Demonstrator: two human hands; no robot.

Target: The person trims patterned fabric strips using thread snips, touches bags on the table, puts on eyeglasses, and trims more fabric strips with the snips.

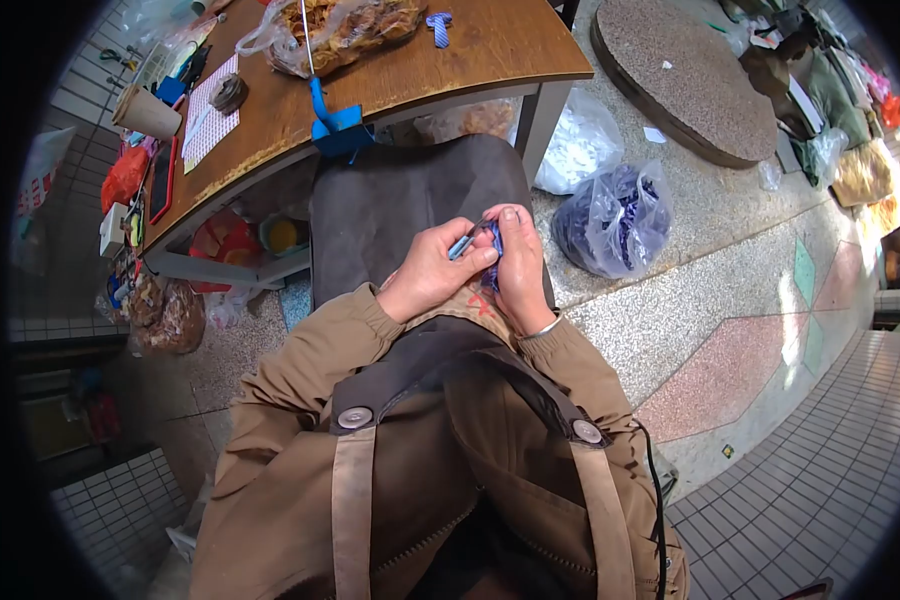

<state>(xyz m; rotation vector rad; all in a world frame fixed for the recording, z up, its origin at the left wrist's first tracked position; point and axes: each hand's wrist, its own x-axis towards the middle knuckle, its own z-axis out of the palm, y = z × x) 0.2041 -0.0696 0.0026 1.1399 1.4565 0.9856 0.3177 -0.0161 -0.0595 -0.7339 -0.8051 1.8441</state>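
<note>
Over my lap, my two hands meet close together. My left hand point(432, 268) is closed, with a short light-blue stick-like tool point(459, 247) between thumb and fingers; its exact kind is too small to tell. Closed on a small dark-blue patterned fabric piece point(493, 262) is my right hand point(520, 262), its thumb pointing up. Fingers of both hands partly cover the fabric. Below them a beige cloth with red marks point(478, 305) lies on my lap.
A dark padded seat point(410, 190) stands before me, under the edge of a wooden table point(500, 45). A blue clamp-like holder point(340, 128) sits at that edge. To the right are a clear bag of dark-blue pieces point(610, 220), a white bag point(577, 140) and a round stone slab point(680, 80).
</note>
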